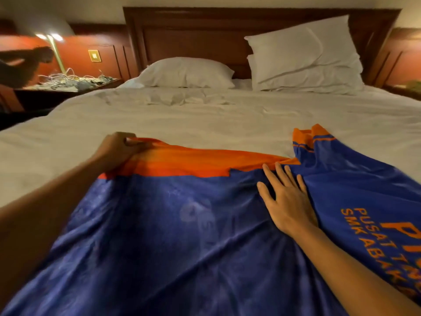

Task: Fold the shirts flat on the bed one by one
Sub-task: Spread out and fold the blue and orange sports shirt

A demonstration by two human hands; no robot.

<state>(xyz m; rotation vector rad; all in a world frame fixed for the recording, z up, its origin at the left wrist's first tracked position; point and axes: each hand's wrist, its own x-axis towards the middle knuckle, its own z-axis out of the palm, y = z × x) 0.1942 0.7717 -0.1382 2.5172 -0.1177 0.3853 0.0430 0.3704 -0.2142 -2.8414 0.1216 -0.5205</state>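
A big shiny blue shirt with an orange band (182, 224) lies spread on the white bed (205, 124), at the end far from the dark wooden headboard (193, 37). The orange band (205, 160) is the shirt's edge closest to the headboard, and it runs side to side, the same way the headboard does.

The left hand (116, 149) is curled tight and pinches the left end of that band. The right hand (284, 197) lies flat on the blue cloth with its fingers spread wide, just on the near side of the band's other end. It holds nothing (it only presses down).

A sleeve with an orange cuff (312, 137) sticks out toward the headboard, past the right hand. Orange letters (376, 236) lie sideways on the cloth.

I think the left hand does the next pull, since it has the loose edge, while the flat right hand keeps the fold line still.
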